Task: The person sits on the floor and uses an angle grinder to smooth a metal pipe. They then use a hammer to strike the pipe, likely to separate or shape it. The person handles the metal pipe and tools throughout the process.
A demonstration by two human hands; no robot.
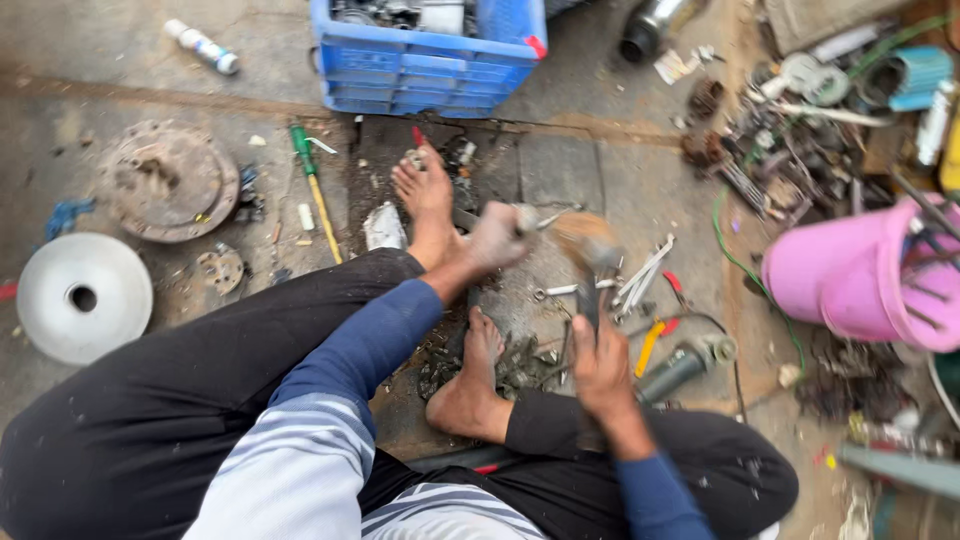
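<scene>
Left hand (497, 237): clenched on a thin metal piece (548, 216), far of the bare feet.
Right hand (600, 365): gripping a blurred hammer (590, 250), head beside the metal piece.
Surroundings: blue crate (425, 55) far, pink bucket (865, 275) right.

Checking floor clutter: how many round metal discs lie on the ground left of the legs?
2: a rusty disc near the green-handled screwdriver, and a pale dished disc nearer the frame's left edge. Others may hide off-frame.
</scene>
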